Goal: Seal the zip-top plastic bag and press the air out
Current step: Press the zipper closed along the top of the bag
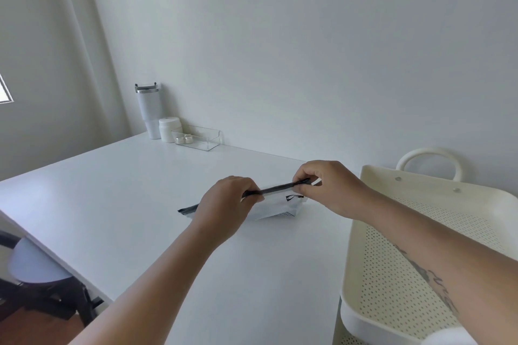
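A zip-top plastic bag (280,206) with a black zip strip along its top and black markings on its clear side stands on the white table (140,190) in front of me. My left hand (228,200) pinches the strip near its middle, hiding part of the bag. My right hand (325,186) pinches the strip at its right end. The strip's left end pokes out past my left wrist, low over the table. The frame does not show whether the zip is closed between my hands.
A cream perforated cart tray (398,274) with a loop handle stands close on the right, under my right forearm. At the back by the wall are a white tumbler (148,110), a white jar (169,129) and a clear box (200,137). A stool (36,269) is lower left.
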